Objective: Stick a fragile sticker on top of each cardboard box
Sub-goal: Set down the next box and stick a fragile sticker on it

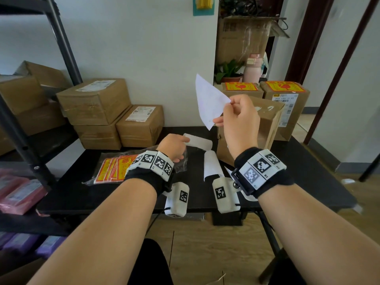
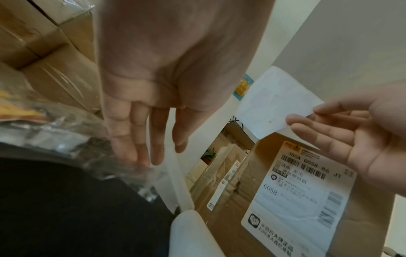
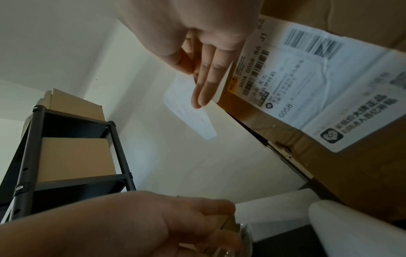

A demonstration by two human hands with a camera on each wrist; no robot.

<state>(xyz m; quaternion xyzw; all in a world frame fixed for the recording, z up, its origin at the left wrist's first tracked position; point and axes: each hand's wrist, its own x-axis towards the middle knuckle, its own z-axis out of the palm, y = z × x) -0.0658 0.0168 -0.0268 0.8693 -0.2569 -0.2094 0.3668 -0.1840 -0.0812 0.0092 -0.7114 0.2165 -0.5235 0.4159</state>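
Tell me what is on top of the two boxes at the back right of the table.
Each back box carries a red and yellow fragile sticker on top. The right hand and its white sheet hide part of the nearer box, so its top is only partly visible.

Box's shipping label [image 2: 303, 189] reads "380A G058 86 J1".

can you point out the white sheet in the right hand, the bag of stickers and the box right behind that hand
white sheet [image 1: 207, 99]: head view, middle of its blank face.
bag of stickers [image 1: 112, 168]: head view, on the red and yellow stickers inside.
box behind the right hand [image 1: 267, 114]: head view, upper front face.
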